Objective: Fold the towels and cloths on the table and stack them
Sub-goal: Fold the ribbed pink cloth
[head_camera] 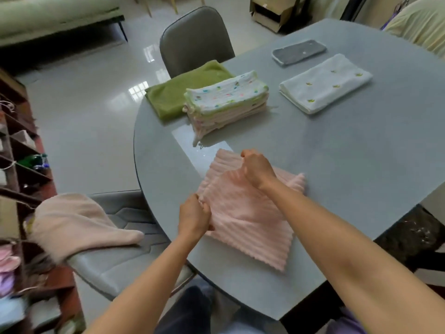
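Observation:
A pink ribbed cloth (250, 225) lies partly folded on the grey table (349, 153) near its front edge. My left hand (193, 215) pinches the cloth's left corner. My right hand (256, 168) grips the cloth's far edge, lifted a little above the layer beneath. Behind them stands a stack of folded cloths (226, 104) with a white, colour-dotted one on top. A folded green towel (185, 88) lies left of the stack, partly under it. A folded white cloth (325, 83) with small yellow marks lies at the right.
A grey phone-like object (299, 51) lies at the table's far side. A grey chair (195, 39) stands behind the table. Another chair (115, 251) at the left carries a beige towel (77, 222). Shelves (19, 189) line the left edge.

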The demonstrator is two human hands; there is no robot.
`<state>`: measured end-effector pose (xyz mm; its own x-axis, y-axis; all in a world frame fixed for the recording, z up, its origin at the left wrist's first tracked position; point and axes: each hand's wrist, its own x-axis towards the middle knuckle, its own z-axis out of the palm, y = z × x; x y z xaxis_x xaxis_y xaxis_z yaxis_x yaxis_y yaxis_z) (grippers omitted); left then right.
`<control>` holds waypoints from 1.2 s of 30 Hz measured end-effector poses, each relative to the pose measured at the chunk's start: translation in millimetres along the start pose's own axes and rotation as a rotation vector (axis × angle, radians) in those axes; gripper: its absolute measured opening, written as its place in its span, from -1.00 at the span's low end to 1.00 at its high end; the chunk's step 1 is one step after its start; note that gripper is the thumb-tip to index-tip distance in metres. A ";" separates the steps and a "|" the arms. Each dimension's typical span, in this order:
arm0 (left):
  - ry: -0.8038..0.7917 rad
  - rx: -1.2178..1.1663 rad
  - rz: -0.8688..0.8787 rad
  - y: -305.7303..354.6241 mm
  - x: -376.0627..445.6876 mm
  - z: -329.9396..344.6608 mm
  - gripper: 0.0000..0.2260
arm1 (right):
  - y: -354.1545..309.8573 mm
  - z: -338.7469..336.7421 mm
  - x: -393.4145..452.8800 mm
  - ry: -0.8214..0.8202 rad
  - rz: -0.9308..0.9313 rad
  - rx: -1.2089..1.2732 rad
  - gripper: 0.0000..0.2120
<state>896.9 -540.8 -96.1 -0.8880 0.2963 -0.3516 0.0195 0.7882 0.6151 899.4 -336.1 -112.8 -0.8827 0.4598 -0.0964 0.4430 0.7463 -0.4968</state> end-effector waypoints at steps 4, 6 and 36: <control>-0.231 0.173 -0.100 -43.0 37.6 -21.0 -0.90 | -31.3 31.3 29.7 -0.077 -0.059 0.012 -0.62; -0.356 0.332 -0.093 -56.0 52.3 -31.0 -0.91 | -36.3 42.7 38.3 -0.070 -0.007 0.021 -0.51; -0.120 0.043 0.231 35.7 195.1 30.5 -0.88 | -7.4 49.5 82.0 0.015 0.195 0.081 -0.95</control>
<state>738.4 -438.3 -164.2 -0.7970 0.5311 -0.2875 0.2373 0.7132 0.6596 816.0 -327.8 -159.7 -0.7785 0.5998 -0.1848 0.5910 0.6015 -0.5375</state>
